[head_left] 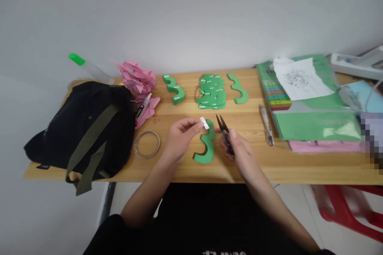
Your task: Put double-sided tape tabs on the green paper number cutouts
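Observation:
My left hand (pixel 181 137) pinches a small white strip (pixel 204 122), perhaps tape, between thumb and fingertips. Just beneath it lies a wavy green paper cutout (pixel 208 155), which looks like a thick stack. My right hand (pixel 239 149) is wrapped round small dark thread snips (pixel 223 125), their blades slightly apart and pointing away from me, to the right of the strip. Behind my hands sit more green cutouts: one stack with white strips (pixel 178 95) on the left, a spread pile (pixel 214 91) in the middle and another stack (pixel 241 95) on the right.
A roll of tape (pixel 147 144) lies left of my hands, beside a black bag (pixel 98 127). Crumpled pink paper (pixel 138 77) and a glue tube (pixel 143 109) are behind it. To the right are a pen (pixel 266 124) and a green paper pack (pixel 314 125) under a scribbled sheet (pixel 302 79).

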`<state>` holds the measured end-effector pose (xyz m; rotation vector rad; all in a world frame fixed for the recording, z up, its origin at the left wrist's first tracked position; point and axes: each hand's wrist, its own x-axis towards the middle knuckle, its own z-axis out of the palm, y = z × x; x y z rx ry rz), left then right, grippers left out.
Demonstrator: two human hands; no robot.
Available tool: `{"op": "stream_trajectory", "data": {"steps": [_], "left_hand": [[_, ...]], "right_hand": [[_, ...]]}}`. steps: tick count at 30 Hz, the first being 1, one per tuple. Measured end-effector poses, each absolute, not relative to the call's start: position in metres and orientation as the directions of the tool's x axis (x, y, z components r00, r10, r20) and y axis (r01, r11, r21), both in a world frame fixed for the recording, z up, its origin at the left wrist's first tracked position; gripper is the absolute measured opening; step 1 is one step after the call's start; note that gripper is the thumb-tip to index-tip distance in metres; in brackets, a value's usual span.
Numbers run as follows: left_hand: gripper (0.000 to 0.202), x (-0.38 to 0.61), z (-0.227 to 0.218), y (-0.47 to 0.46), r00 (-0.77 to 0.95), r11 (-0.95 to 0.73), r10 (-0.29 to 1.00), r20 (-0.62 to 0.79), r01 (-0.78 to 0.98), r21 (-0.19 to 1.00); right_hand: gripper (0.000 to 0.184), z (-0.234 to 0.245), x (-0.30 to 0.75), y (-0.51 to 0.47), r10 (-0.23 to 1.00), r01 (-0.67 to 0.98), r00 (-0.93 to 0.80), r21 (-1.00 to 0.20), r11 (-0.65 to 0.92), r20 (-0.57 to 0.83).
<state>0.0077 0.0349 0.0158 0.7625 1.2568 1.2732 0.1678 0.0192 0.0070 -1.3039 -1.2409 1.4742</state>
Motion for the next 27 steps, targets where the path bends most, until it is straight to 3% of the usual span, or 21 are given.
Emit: {"op": "stream_trajectory", "data": {"steps": [4,12,21,27], "left_hand": [[0.022,0.014,0.017,0.040,-0.196,0.241,0.920,-0.339,-0.399,0.885],[0.020,0.021,0.009,0.038,-0.157,0.272,0.926,-0.344,-0.353,0.895],[0.018,0.021,0.011,0.039,-0.169,0.237,0.942,-0.290,-0.276,0.932],[0.015,0.021,0.012,0.039,-0.166,0.228,0.945,-0.282,-0.286,0.931]], "right_hand": [[0.055,0.003,0.163,0.013,0.925,-0.011,-0.234,-0.950,-0.312,-0.301],[0.051,0.010,0.155,0.021,0.894,-0.089,-0.282,-0.918,-0.386,-0.349],[0.047,0.008,0.156,0.022,0.909,-0.115,-0.256,-0.923,-0.366,-0.329],[0.048,0.005,0.157,0.022,0.928,-0.033,-0.224,-0.950,-0.311,-0.297]]}}
